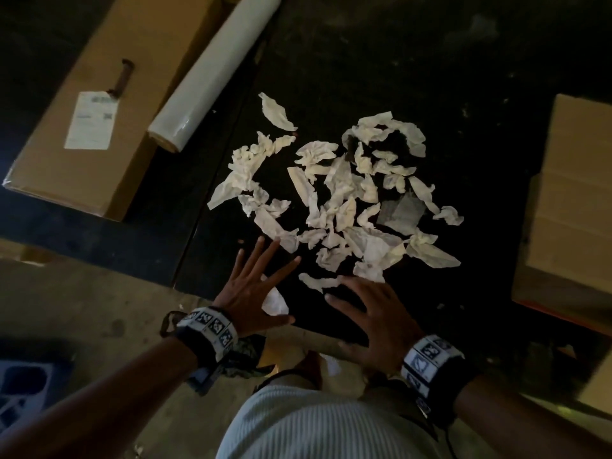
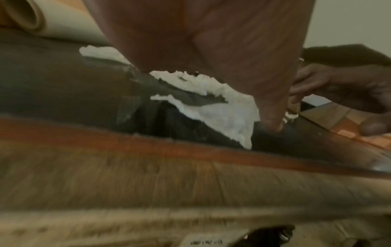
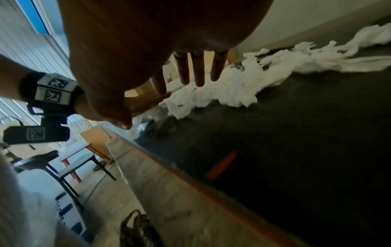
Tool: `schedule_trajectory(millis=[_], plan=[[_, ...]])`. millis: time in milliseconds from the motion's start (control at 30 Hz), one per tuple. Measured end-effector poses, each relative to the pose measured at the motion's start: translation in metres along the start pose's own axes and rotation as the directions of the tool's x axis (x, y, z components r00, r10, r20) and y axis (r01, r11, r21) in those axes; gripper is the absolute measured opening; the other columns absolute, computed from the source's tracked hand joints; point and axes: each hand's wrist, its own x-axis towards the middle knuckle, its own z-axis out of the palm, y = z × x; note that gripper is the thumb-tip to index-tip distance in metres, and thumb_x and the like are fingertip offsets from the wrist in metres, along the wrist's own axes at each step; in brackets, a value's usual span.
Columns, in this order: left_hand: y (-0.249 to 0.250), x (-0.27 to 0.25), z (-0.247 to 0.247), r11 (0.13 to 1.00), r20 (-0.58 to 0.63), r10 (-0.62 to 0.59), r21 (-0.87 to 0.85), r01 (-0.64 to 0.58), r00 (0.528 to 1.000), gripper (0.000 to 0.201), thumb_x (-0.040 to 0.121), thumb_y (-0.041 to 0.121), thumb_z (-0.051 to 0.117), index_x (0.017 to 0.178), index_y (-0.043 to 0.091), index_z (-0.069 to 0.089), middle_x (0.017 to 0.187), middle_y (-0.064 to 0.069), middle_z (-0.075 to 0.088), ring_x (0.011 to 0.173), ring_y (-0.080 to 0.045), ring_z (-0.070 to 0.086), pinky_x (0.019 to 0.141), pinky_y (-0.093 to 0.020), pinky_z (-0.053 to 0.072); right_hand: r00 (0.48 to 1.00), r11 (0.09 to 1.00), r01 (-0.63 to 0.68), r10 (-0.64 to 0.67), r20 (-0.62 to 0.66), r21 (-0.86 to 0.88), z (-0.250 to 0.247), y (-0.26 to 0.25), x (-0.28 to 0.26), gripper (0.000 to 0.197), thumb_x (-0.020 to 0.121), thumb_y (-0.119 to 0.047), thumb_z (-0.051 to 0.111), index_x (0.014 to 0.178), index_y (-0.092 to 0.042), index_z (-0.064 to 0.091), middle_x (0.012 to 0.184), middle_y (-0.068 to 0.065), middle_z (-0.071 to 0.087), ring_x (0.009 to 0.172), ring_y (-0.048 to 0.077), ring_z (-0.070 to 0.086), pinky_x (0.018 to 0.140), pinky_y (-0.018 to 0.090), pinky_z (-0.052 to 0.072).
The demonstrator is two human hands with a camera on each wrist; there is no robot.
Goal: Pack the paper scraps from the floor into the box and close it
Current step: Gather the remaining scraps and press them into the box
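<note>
Several crumpled white paper scraps (image 1: 334,200) lie scattered on a black mat (image 1: 463,77) on the floor. My left hand (image 1: 251,286) hovers flat with fingers spread at the pile's near left edge, and one scrap (image 1: 275,303) shows beneath it. My right hand (image 1: 371,309) is spread the same way at the near right edge, its fingertips over the closest scraps. Neither hand holds anything. A cardboard box (image 1: 569,200) sits at the mat's right. The left wrist view shows my palm (image 2: 211,41) above a scrap (image 2: 222,103). In the right wrist view straight fingers (image 3: 198,70) point toward the scraps (image 3: 232,86).
A long labelled cardboard box (image 1: 92,104) and a roll of white wrap (image 1: 212,71) lie at the left. A camouflage bag (image 1: 228,359) sits by my knees and a blue crate (image 1: 23,392) at bottom left. A chair (image 3: 48,160) stands behind on bare concrete.
</note>
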Motion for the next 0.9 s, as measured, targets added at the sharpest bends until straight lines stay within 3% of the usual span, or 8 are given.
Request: schedule_trajectory(millis=[100,200,333,567,633,700,800,900], plan=[[0.002,-0.006,0.022,0.999,0.054,-0.047,0.028,0.045,0.997,0.106,0.081,0.085,0.047,0.155,0.049,-0.020,0.164,-0.004,-0.037,0.150,-0.037,-0.031,0.121,-0.068,-0.004,0.995,0.995,-0.048,0.056,0.086,-0.092,0.024,0.010,-0.005,0.086,0.086,-0.079,0.039,0.158,-0.037,0.017,0.168,0.008,-0.003,0.153,0.033,-0.004,0.120,0.053,0.008],[0.004,-0.001,0.035,0.995,0.049,-0.082,0.059,0.079,0.995,0.086,0.093,0.076,0.031,0.151,0.052,-0.028,0.162,-0.005,-0.039,0.149,-0.038,-0.032,0.120,-0.069,-0.001,0.996,0.986,-0.072,0.078,0.037,-0.151,0.039,0.024,0.008,0.073,0.093,-0.062,0.044,0.158,-0.037,0.022,0.168,0.008,-0.001,0.153,0.038,-0.003,0.116,0.063,0.019],[0.008,0.022,0.031,0.988,0.023,-0.102,0.116,0.099,0.995,0.076,0.098,0.067,0.022,0.149,0.050,-0.031,0.164,-0.007,-0.035,0.151,-0.038,-0.028,0.121,-0.068,-0.001,0.990,0.979,-0.143,0.144,-0.008,-0.144,0.038,0.040,0.035,0.061,0.100,-0.046,0.041,0.157,-0.037,0.023,0.169,0.004,-0.002,0.153,0.033,-0.007,0.117,0.059,0.019],[0.030,0.081,-0.017,0.991,-0.213,-0.091,-0.111,0.069,0.973,0.093,0.087,0.077,0.050,0.161,0.038,0.012,0.169,-0.010,0.003,0.157,-0.034,-0.003,0.123,-0.063,0.013,0.964,0.976,-0.210,0.199,-0.177,-0.047,-0.004,0.045,0.068,0.060,0.085,-0.035,0.059,0.144,-0.029,0.047,0.164,0.007,0.020,0.152,0.030,0.011,0.114,0.056,0.029],[0.033,0.087,-0.030,0.987,-0.328,-0.084,-0.161,0.032,0.941,0.097,0.079,0.076,0.060,0.158,0.031,0.025,0.166,-0.010,0.014,0.157,-0.033,0.004,0.122,-0.065,0.017,0.900,0.958,-0.283,0.279,-0.335,0.038,-0.014,0.049,0.066,0.062,0.082,-0.038,0.064,0.141,-0.023,0.052,0.160,0.012,0.027,0.148,0.032,0.022,0.110,0.057,0.033],[0.025,0.089,-0.037,0.979,-0.391,-0.141,-0.189,0.070,0.910,0.100,0.078,0.079,0.060,0.159,0.033,0.023,0.168,-0.011,0.012,0.157,-0.034,0.001,0.122,-0.068,0.011,0.801,0.905,-0.402,0.420,-0.426,0.137,-0.020,0.060,0.061,0.074,0.079,-0.048,0.068,0.145,-0.022,0.046,0.160,0.014,0.025,0.146,0.034,0.025,0.110,0.058,0.033],[-0.006,0.094,-0.044,0.917,-0.353,-0.373,-0.282,0.282,0.858,0.105,0.077,0.088,0.050,0.161,0.042,0.006,0.170,-0.008,-0.008,0.155,-0.037,-0.014,0.118,-0.067,-0.004,0.621,0.731,-0.631,0.676,-0.397,0.258,-0.021,0.084,0.058,0.098,0.074,-0.069,0.062,0.156,-0.029,0.024,0.165,0.015,0.008,0.150,0.037,0.011,0.112,0.063,0.025],[-0.040,0.103,-0.047,0.835,-0.238,-0.529,-0.317,0.449,0.815,0.112,0.072,0.096,0.044,0.159,0.048,-0.007,0.168,-0.003,-0.024,0.152,-0.039,-0.025,0.117,-0.069,-0.007,0.475,0.542,-0.786,0.838,-0.270,0.299,-0.016,0.105,0.064,0.114,0.071,-0.080,0.059,0.158,-0.038,0.001,0.167,0.013,-0.009,0.152,0.039,-0.002,0.116,0.066,0.016]])
